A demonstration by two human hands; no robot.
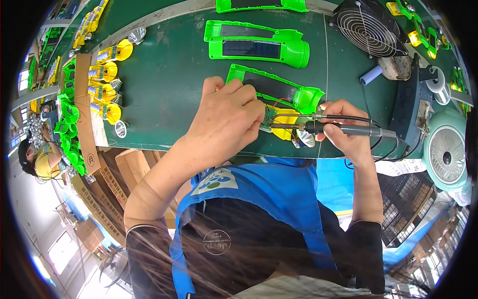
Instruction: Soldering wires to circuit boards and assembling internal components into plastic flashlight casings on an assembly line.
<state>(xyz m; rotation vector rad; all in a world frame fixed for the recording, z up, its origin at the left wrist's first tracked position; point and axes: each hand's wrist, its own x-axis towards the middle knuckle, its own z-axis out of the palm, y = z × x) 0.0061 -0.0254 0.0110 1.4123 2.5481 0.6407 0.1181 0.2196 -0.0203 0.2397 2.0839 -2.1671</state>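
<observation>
My right hand (351, 144) grips a soldering iron (356, 130) with a dark handle, and a thin metal tube runs alongside it. The iron's tip points left at a small green circuit board (269, 115) on a yellow lamp holder (286, 120). Closed at the board's left side is my left hand (226, 109); whatever its fingertips pinch is hidden. A red wire (280, 101) links the board area to a bright green casing (309, 98) with a dark panel, lying just beyond. Below the iron sits a silver reflector cup (305, 139).
More green casings (294, 53) lie farther back. Yellow lamp holders (110, 73) stand at the left by a cardboard strip (85, 114). A black fan (368, 30), a blue cylindrical cell (371, 75), a soldering station (406, 107) and a pale green fan (444, 149) are on the right.
</observation>
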